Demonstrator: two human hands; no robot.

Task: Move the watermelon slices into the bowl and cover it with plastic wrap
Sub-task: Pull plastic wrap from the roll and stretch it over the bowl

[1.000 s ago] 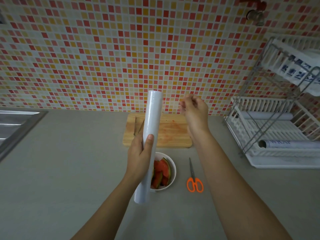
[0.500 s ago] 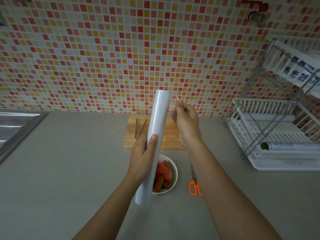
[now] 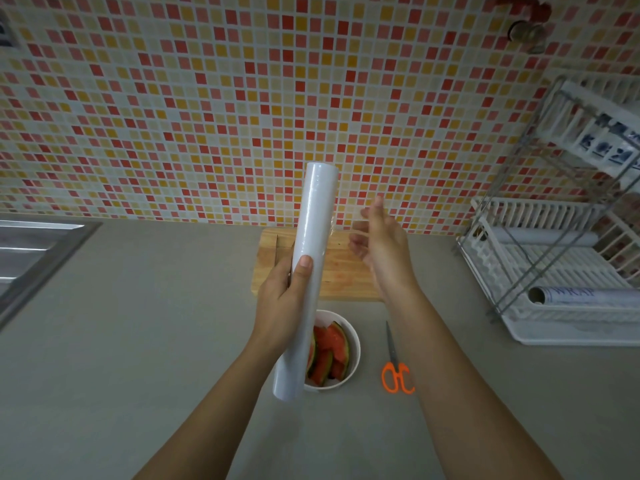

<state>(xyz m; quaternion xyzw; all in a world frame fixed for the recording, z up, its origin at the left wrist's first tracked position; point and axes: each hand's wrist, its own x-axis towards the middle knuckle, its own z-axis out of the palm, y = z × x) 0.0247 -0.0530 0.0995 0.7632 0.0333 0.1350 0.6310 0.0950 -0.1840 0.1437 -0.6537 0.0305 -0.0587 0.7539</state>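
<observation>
My left hand (image 3: 287, 303) grips a white roll of plastic wrap (image 3: 311, 258) around its middle and holds it upright above the counter. The roll's lower end hides the left side of the white bowl (image 3: 349, 344). Several red watermelon slices (image 3: 329, 355) with green rind lie in the bowl. To the right of the roll's upper half is my right hand (image 3: 377, 244), its fingers spread, motion-blurred and apart from the roll. A small flap of film lifts off the roll's right edge near those fingers.
A wooden cutting board (image 3: 346, 271) lies behind the bowl against the mosaic wall. Orange-handled scissors (image 3: 394, 368) lie right of the bowl. A white dish rack (image 3: 561, 292) with another wrap roll stands at the right. A steel sink (image 3: 31, 251) is at the far left.
My right hand went to the roll's upper right edge, then drew back to the right with its fingers spread. My left hand kept holding the roll in place.
</observation>
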